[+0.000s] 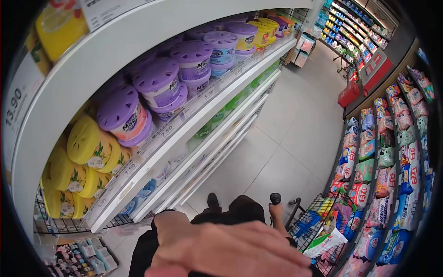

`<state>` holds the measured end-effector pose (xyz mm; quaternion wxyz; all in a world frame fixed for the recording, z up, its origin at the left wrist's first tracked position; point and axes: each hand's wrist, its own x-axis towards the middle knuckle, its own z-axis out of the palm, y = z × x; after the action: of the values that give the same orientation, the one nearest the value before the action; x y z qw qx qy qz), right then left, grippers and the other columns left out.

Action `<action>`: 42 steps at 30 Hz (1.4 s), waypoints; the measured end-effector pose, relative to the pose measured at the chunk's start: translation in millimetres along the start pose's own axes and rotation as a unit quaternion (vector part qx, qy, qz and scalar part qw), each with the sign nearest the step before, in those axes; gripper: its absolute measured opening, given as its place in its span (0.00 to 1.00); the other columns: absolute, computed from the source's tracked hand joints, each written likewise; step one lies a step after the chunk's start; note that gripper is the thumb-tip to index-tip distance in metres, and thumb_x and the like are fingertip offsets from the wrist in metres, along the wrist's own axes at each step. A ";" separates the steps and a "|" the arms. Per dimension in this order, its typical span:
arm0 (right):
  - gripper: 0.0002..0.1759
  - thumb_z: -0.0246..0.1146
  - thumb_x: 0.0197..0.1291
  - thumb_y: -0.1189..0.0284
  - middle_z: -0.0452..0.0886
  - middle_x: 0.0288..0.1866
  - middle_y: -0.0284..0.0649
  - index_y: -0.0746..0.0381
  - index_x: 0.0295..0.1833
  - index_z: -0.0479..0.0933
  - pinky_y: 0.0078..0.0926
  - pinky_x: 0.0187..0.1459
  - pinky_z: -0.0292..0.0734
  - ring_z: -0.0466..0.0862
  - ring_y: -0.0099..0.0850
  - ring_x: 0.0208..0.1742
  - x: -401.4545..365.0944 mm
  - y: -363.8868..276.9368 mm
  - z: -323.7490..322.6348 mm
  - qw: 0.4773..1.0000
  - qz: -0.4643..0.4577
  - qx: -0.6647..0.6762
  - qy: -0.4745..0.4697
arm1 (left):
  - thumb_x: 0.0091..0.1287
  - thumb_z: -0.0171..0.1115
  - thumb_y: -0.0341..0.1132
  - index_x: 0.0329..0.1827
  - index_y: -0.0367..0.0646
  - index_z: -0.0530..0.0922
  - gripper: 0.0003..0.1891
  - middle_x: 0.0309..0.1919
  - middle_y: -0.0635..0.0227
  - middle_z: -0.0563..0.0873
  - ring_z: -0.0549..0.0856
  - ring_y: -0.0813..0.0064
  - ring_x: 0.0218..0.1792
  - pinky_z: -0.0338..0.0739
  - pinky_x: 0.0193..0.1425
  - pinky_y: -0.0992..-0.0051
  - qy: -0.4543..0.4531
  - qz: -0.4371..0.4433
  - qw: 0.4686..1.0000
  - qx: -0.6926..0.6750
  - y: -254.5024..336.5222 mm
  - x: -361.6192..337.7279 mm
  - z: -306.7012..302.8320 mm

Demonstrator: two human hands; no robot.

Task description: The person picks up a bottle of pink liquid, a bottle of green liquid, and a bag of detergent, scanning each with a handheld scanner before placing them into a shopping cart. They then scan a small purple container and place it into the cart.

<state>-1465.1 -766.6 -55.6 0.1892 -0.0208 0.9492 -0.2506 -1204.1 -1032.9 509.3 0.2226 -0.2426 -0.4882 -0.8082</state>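
My left hand [226, 249] is raised very close to the camera, large and blurred, its fingers stretched toward the right. Nothing shows in it, though its underside is hidden. Lower right of centre, my right hand [276, 213] is closed around a black handle with a rounded end [275, 198], beside a wire shopping cart [302, 226]. Colourful packages and a white-and-green pack [325, 243] lie in the cart. Part of the right forearm is covered by my left hand.
On the left, a white shelf [194, 134] holds purple-lidded tubs [157, 81] and yellow tubs [87, 141] above price labels. Packed shelves [383, 180] line the right. A grey tiled floor [281, 124] runs between them, with red boxes [349, 94] farther along.
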 end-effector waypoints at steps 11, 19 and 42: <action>0.12 0.66 0.44 0.73 0.86 0.34 0.57 0.68 0.36 0.83 0.46 0.47 0.80 0.87 0.55 0.43 32.6 -12.3 6.3 1.000 -0.016 -0.014 -0.013 | 0.69 0.25 0.75 0.49 0.13 0.79 0.59 0.42 0.31 0.85 0.86 0.41 0.49 0.75 0.58 0.56 -0.046 0.197 0.974 0.103 -40.5 24.4 -20.1; 0.13 0.66 0.42 0.73 0.86 0.34 0.57 0.69 0.35 0.82 0.45 0.46 0.80 0.87 0.54 0.43 58.2 -3.9 5.5 0.999 -0.027 -0.024 -0.027 | 0.70 0.26 0.75 0.47 0.12 0.79 0.58 0.34 0.29 0.84 0.87 0.37 0.42 0.80 0.49 0.54 0.020 0.236 0.962 0.138 -60.9 36.0 -16.0; 0.16 0.68 0.42 0.70 0.85 0.36 0.60 0.71 0.35 0.82 0.45 0.48 0.80 0.86 0.55 0.44 65.3 -32.0 15.1 0.997 -0.013 -0.020 -0.075 | 0.73 0.34 0.69 0.49 0.21 0.81 0.49 0.32 0.27 0.83 0.86 0.30 0.41 0.75 0.51 0.45 0.028 0.091 0.988 0.125 -44.0 55.5 -14.2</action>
<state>-1521.8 -810.3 -75.0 0.2559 -0.0555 0.9368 -0.2320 -1276.3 -1033.7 507.4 0.3374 -0.2339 -0.5547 -0.7237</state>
